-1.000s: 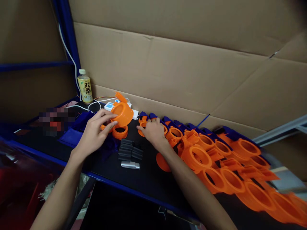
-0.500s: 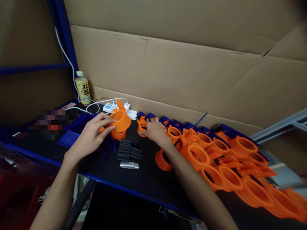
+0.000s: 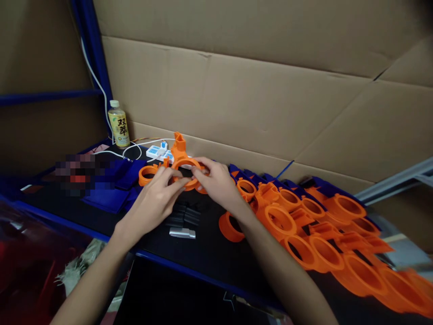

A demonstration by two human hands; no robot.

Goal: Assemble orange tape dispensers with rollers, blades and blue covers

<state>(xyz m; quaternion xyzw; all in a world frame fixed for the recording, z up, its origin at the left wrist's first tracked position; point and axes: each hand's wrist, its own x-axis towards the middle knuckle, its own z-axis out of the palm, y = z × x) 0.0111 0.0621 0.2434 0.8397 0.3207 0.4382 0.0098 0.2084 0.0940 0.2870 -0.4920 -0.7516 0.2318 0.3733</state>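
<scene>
Both of my hands grip one orange plastic ring piece (image 3: 179,145), held above the black table with its square socket pointing up and away. My left hand (image 3: 152,198) is closed on the ring's near left side, thumb and fingers pinching the rim. My right hand (image 3: 218,180) is closed on its right side, the thumb inside the opening. Just left of it, another orange ring part (image 3: 146,175) rests on the table. Below my hands lie several short black strips (image 3: 184,215) and a silver utility knife (image 3: 182,233).
Many orange ring parts (image 3: 279,220) cover the table's right side, with blue pieces (image 3: 257,174) behind them. Folded blue pouches (image 3: 104,197) lie to the left. A yellow-labelled bottle (image 3: 119,124) and a white power strip (image 3: 157,152) stand near the cardboard wall (image 3: 209,90).
My left hand has carried the orange ring piece to the right, and the piece has turned. My right hand has left the parts on the table and taken hold of the same ring.
</scene>
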